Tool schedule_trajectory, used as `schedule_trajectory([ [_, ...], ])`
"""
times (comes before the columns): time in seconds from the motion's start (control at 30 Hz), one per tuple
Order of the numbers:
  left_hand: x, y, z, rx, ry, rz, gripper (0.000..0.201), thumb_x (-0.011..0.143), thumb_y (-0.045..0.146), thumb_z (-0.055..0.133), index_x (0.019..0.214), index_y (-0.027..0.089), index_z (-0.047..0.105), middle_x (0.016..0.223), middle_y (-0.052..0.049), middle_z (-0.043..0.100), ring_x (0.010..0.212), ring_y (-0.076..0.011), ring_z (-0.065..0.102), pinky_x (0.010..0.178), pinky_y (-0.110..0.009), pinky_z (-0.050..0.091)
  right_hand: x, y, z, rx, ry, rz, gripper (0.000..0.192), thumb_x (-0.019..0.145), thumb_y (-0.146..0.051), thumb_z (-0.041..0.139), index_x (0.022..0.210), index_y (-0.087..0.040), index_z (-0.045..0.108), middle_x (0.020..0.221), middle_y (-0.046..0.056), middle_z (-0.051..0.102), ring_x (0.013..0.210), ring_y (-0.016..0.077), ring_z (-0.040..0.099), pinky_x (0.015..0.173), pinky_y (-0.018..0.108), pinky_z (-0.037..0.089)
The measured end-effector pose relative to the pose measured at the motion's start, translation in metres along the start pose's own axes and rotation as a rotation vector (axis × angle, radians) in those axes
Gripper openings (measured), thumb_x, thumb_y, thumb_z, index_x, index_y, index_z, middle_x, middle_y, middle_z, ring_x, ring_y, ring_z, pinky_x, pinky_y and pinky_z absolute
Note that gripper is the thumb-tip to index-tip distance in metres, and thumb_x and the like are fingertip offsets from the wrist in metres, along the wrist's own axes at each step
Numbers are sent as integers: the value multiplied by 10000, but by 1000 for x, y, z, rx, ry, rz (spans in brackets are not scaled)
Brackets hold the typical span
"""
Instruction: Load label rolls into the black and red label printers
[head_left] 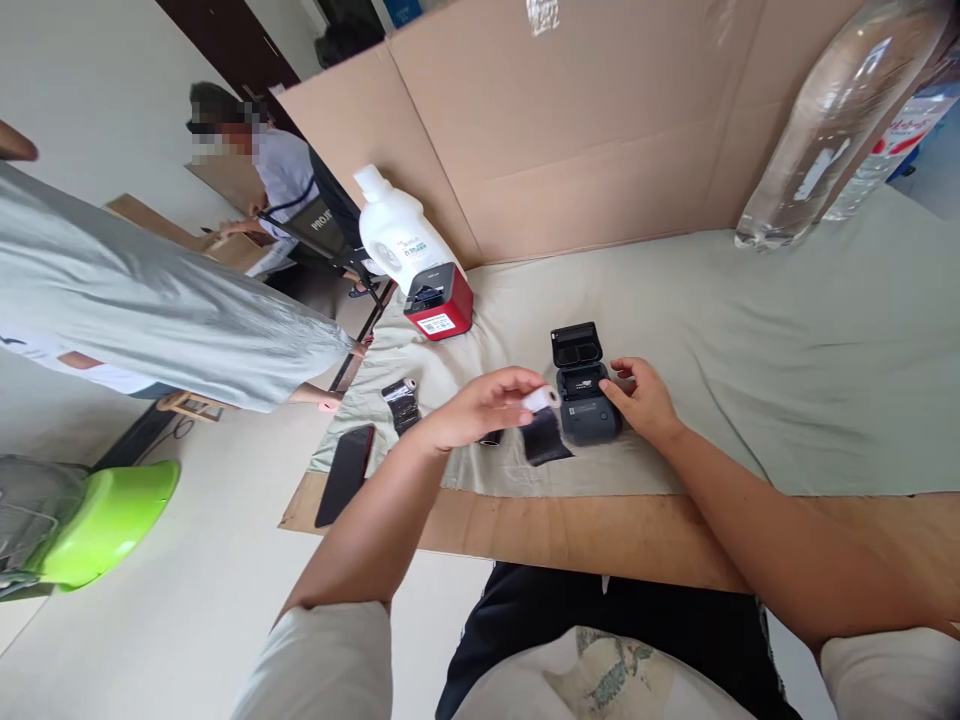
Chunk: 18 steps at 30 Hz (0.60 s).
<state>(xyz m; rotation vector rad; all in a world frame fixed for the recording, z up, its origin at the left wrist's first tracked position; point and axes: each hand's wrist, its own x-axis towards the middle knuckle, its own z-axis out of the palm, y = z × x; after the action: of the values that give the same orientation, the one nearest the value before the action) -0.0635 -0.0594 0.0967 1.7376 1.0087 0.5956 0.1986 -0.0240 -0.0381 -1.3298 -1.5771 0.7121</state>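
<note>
Red printer (439,301) behind black printer (586,392)

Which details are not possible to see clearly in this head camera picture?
- Small print on the dark printer, head view: too small to read.
- What the right hand presses on the printer: hidden by its own fingers.
- Paper roll in the left hand: partly covered by fingertips.
- Clear bottle: top cut off by the picture edge.
- Label on the red printer: too small.
</note>
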Motion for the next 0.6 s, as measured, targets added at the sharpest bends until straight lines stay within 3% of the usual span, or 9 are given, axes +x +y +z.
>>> schedule_trajectory([
  [0.1, 45, -9, 30, 61, 21, 80, 325, 787, 329, 705, 1059, 177, 613, 1023, -70, 686, 903, -168, 637, 852, -336, 510, -2, 1, 0, 1, 5, -78, 470, 767, -480, 656, 1140, -202, 581, 1156, 138, 641, 1007, 281, 619, 771, 446, 556],
  [0.23, 84, -24, 48, 478, 75, 12, 192, 780, 220, 661, 967, 203, 620, 971, -41, 686, 949, -208, 603, 891, -390, 490, -3, 0, -2, -16, -3, -205, 477, 756, -379, 670, 1193, -223, 557, 1162, 129, 625, 1053, 292, 586, 771, 443, 555],
  [0.37, 91, -25, 49, 675, 71, -50, 180, 793, 234, 656, 973, 229, 639, 991, -32, 711, 1033, -253, 590, 947, -440, 463, -3, -4, -5, -24, -18, -344, 433, 762, -294, 670, 1183, -247, 582, 1195, 110, 606, 1129, 294, 553, 872, 479, 539],
  [0.47, 89, -24, 48, 711, 81, -20, 178, 800, 256, 652, 977, 242, 659, 993, -20, 721, 1043, -254, 594, 976, -447, 447, -3, -8, -7, -45, -13, -446, 328, 775, -237, 644, 1102, -260, 631, 1194, 92, 599, 1134, 279, 557, 995, 520, 479],
  [0.6, 89, -27, 49, 692, 98, 21, 212, 796, 248, 644, 1004, 236, 683, 1015, -20, 723, 1028, -241, 603, 977, -424, 450, -3, -10, -7, -57, -15, -493, 284, 763, -184, 619, 1037, -253, 649, 1144, 81, 629, 1087, 268, 577, 988, 509, 475],
])
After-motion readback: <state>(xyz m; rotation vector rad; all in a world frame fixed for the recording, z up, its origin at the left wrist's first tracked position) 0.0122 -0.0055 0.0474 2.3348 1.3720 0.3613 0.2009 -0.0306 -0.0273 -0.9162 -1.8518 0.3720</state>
